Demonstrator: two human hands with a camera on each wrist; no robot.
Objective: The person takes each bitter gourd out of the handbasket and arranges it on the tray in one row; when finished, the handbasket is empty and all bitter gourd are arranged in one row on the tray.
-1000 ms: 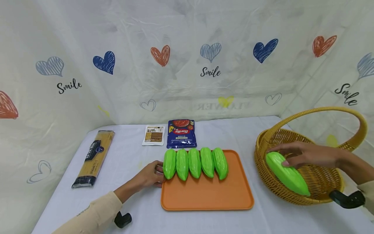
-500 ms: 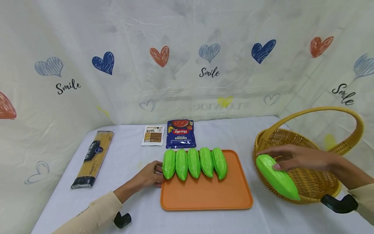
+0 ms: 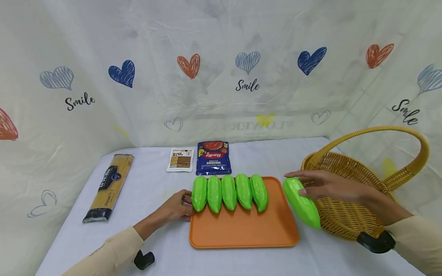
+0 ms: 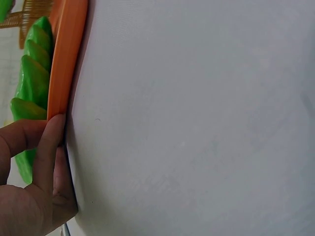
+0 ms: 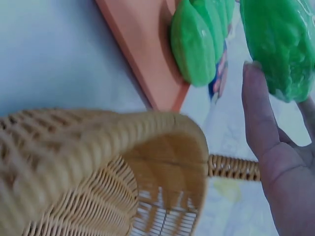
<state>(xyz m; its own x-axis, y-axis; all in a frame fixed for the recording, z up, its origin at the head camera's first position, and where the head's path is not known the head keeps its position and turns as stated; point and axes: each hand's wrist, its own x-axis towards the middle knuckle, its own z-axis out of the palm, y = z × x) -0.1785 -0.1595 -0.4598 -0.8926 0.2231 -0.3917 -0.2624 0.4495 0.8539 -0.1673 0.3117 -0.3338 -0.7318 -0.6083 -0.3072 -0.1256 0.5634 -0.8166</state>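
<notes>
My right hand (image 3: 329,186) grips a bright green, lumpy bitter melon (image 3: 304,207) above the gap between tray and basket. Seen from the right wrist, thumb and fingers lie on either side of this melon (image 5: 281,46), and the basket is below. Several like bitter melons (image 3: 229,193) form a side-by-side row along the far part of an orange tray (image 3: 243,232). At the tray's left side is my left hand (image 3: 177,207), by the leftmost melon. In the left wrist view, its thumb and finger pinch the tray's edge (image 4: 64,73).
A wicker basket (image 3: 345,218) with a tall handle (image 3: 373,130) stands right of the tray. Behind the tray lie a blue Barilla pouch (image 3: 213,159) and a small white-and-brown packet (image 3: 180,160). A spaghetti pack (image 3: 109,188) lies at the left on the white-covered table (image 3: 152,180).
My right hand has carried the bitter melon left, out from over the basket to beside the tray's right edge. The left hand stays at the tray's left edge.
</notes>
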